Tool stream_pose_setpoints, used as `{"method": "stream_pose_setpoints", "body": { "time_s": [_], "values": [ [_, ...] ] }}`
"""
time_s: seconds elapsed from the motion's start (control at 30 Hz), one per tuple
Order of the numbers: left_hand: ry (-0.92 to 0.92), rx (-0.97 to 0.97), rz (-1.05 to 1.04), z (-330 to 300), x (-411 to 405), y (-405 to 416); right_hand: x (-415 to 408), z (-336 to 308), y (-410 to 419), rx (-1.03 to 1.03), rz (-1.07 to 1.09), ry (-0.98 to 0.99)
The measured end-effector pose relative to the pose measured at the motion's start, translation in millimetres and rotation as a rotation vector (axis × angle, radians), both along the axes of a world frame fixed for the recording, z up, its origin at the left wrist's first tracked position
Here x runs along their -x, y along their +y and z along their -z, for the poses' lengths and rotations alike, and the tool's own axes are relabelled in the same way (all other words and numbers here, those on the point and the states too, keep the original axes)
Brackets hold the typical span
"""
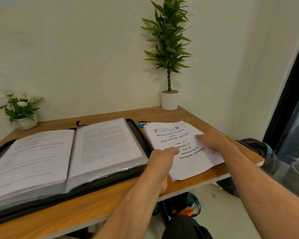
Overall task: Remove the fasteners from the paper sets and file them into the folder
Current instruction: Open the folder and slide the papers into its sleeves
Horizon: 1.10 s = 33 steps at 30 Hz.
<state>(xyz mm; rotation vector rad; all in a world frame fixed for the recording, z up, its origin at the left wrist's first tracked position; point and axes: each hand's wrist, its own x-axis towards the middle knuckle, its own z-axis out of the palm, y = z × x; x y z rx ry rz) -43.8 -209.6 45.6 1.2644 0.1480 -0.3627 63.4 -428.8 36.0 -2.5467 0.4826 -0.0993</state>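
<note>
An open black folder [136,128] full of clear sleeves with printed pages lies on the left of the wooden table. To its right sits a stack of printed paper sets [193,163], the top sheet titled "Pre Examination Training". My left hand [164,154] rests on the stack's left edge, fingers laid flat on the top sheet. My right hand [212,138] lies on the stack's right side, fingers stretched over the paper. No fastener shows on the stack. A small blue and black object [142,123] peeks out behind the stack's far corner.
A tall green plant in a white pot [169,100] stands at the table's back right. A flower pot [25,122] sits at the back left. The table edge [259,161] is close to the stack on the right. A dark bag [259,149] lies beyond it.
</note>
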Motion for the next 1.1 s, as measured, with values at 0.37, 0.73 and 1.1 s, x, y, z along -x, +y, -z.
{"method": "stream_pose_setpoints", "body": {
  "time_s": [0.37,0.73,1.1],
  "values": [
    [-0.053,-0.041,-0.097,10.8,6.4,-9.3,8.1,-10.1,7.5,-0.019,0.011,0.083],
    [-0.055,-0.116,-0.098,5.7,5.3,-11.7,11.8,-13.5,9.3,-0.157,0.073,0.072],
    [-0.037,-0.109,-0.035,2.5,4.3,2.7,29.6,-18.9,-18.5,-0.681,0.047,0.124]
  ]
}}
